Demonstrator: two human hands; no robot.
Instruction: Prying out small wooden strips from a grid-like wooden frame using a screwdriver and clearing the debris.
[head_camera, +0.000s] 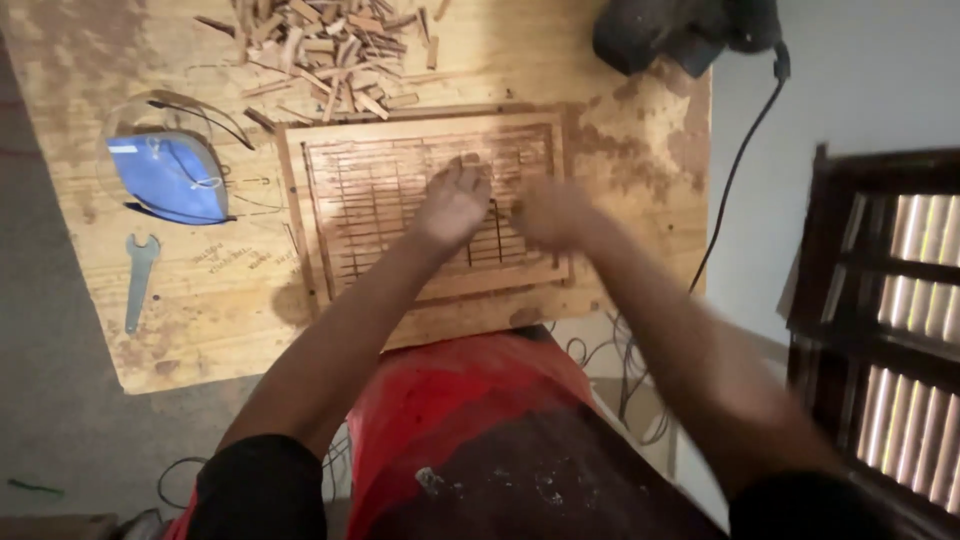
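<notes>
Head view shows us a plywood tabletop (230, 330). At its left lie a grey spanner (139, 280) and, above it, a blue iron-shaped tool (172, 176) with a thin cord. We see handwriting on the bare wood beside the spanner. Middle top, a heap of wood offcuts (330, 50) sits just beyond a slatted wooden panel (390, 200) lying flat in the centre. Our left hand (452, 202) rests on the slats, fingers loosely spread, gripping nothing. Our right hand (553, 212) is over the panel's right part, blurred, so we cannot tell how far it is closed. Farther right sits a dark power tool (680, 30), its cable (735, 170) hanging off the edge, then a dark louvred shutter (890, 320).
</notes>
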